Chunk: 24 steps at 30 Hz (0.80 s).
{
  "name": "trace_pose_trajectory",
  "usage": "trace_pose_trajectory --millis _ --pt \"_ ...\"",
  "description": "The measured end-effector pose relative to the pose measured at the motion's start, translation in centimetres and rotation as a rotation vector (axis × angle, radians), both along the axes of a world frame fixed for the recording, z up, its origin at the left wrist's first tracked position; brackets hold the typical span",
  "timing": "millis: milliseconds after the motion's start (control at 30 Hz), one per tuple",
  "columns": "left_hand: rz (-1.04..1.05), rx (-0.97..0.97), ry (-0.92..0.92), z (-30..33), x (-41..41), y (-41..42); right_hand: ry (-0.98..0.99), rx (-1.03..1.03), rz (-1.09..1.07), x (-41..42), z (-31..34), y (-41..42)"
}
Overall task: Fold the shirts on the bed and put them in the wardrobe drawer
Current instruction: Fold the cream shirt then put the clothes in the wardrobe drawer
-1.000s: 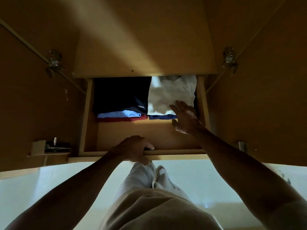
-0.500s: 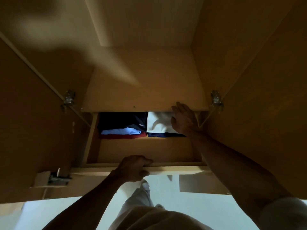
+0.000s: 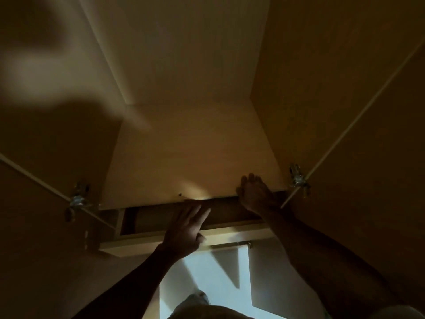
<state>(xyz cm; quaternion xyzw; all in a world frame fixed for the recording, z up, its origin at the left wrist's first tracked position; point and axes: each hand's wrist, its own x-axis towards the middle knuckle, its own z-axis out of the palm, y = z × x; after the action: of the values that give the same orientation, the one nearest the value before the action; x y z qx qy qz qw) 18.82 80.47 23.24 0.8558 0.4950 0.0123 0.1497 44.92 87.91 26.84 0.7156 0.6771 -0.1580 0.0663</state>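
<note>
Head view: drawer [image 3: 230, 233] front under left hand's [image 3: 184, 231] flat, released fingers [image 3: 195, 212].

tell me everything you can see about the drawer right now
The drawer is light wood-look board, a shallow box set under the wardrobe's shelf. It is nearly pushed in: only a narrow dark strip of its inside shows, and no shirts are visible in that strip. Its pale front rail runs across the view, slightly tilted in the picture. The left hand lies flat over the front rail with its fingers straight, reaching into the gap. The right hand rests open at the shelf edge above the drawer's right end.
</note>
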Motion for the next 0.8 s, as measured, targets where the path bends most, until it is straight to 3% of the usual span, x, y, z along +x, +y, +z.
trace_pose_trajectory --millis 233,433,800 --pt "-0.034 0.121 0.091 1.5 -0.3 3.6 0.005 -0.034 -0.024 -0.1 -0.3 1.2" --pt "0.028 0.026 0.272 -0.3 -1.5 5.9 -0.006 -0.045 -0.031 -0.1 -0.4 1.5" --pt "0.035 0.118 0.266 -0.2 -1.7 6.9 -0.013 -0.043 -0.011 0.2 -0.5 1.3"
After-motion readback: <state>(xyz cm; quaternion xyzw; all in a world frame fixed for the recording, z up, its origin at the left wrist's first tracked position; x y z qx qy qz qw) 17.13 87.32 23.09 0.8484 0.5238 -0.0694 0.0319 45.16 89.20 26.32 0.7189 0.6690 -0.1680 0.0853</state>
